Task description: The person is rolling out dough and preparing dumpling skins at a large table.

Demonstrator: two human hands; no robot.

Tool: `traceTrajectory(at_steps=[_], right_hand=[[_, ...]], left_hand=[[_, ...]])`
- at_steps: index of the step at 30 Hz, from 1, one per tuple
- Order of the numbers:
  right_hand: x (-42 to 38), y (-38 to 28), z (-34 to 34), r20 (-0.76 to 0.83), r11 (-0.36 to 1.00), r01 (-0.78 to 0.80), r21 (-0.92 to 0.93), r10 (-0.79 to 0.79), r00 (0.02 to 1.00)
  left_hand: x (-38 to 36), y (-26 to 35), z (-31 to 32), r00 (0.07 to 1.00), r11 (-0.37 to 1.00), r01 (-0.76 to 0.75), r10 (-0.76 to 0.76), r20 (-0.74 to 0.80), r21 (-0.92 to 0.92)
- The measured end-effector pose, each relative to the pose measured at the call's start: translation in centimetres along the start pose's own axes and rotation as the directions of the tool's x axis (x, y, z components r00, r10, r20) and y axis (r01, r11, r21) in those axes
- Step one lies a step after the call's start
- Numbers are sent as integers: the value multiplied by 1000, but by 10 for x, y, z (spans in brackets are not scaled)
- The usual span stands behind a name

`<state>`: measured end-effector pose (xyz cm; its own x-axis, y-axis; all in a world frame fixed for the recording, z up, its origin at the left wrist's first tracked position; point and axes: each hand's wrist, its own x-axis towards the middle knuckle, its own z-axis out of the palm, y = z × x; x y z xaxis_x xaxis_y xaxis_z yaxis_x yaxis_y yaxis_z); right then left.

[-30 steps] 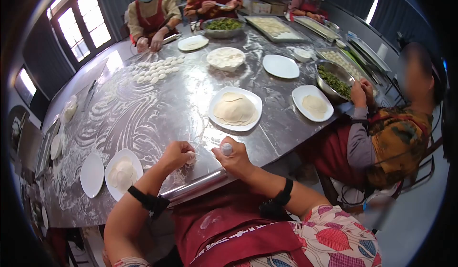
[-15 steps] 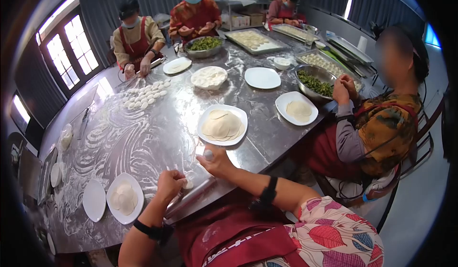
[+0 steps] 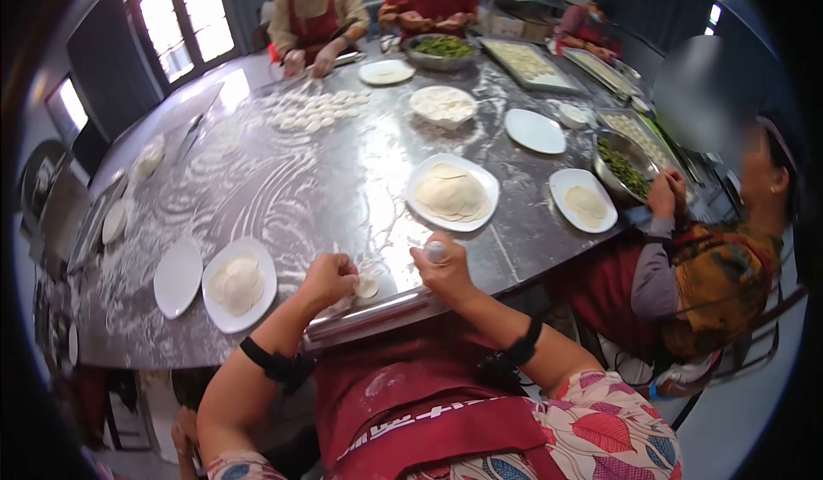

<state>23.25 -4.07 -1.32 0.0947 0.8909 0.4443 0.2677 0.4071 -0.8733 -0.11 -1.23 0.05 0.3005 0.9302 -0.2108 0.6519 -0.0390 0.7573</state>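
At the near edge of the floured steel table, my left hand [image 3: 329, 281] has its fingers pinched at the edge of a small dough round [image 3: 367, 285]. My right hand [image 3: 447, 273] is closed around a rolling pin [image 3: 435, 251]; only its pale rounded end shows above the fist. Just beyond my right hand stands a white plate [image 3: 417, 210] with a heap of thin dough wrappers [image 3: 451, 191]. Left of my left hand, another white plate [image 3: 266, 296] bears more wrappers [image 3: 237, 284], beside a bare white plate [image 3: 178, 279].
Small dough pieces [image 3: 317, 110] lie on the far side near a co-worker's gloved hands [image 3: 313, 62]. A flour bowl [image 3: 443, 105] stands mid-table. At right, a co-worker's hands [image 3: 667, 194] are by a bowl of green filling [image 3: 630, 168]. Trays [image 3: 566, 81] sit behind.
The camera view has shifted, so the table contents appear farther right and higher. Both hands stay at the near edge; the dough round by my left hand shows more fully.
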Motion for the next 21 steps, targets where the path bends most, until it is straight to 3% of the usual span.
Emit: traceTrajectory(at_steps=[1,3,7,9,11,13,15,18,21], right_hand=[[1,2,3,-51,997,61,-41,-63,997],[26,14,12,-62,905,293,-310,-327,943],[65,19,45,-26,989,98,-113,-102,994],[60,19,41,-17,999,50,0,-50,999],[37,26,23,-44,998,60,-34,-61,997],[4,-14,6,-5,967,-203,152,206,979],[3,-15,6,-16,979,-172,109,175,984],[29,22,23,-65,999,-40,-3,40,997],[68,26,49,-44,992,70,-104,-75,996]], left_hand=[[-3,-3,-3,997,994,71,-69,29,-86],[-2,-13,2,1000,997,-11,10,15,79],[7,1,4,967,944,-121,182,-177,308],[13,5,0,994,963,-95,104,-21,253],[13,-1,-2,991,969,-128,130,3,210],[9,-6,-5,996,993,-83,82,21,88],[2,-9,-7,997,993,50,-43,63,-110],[3,-7,-7,998,999,-40,40,46,5],[6,10,-9,992,966,-69,93,-84,251]])
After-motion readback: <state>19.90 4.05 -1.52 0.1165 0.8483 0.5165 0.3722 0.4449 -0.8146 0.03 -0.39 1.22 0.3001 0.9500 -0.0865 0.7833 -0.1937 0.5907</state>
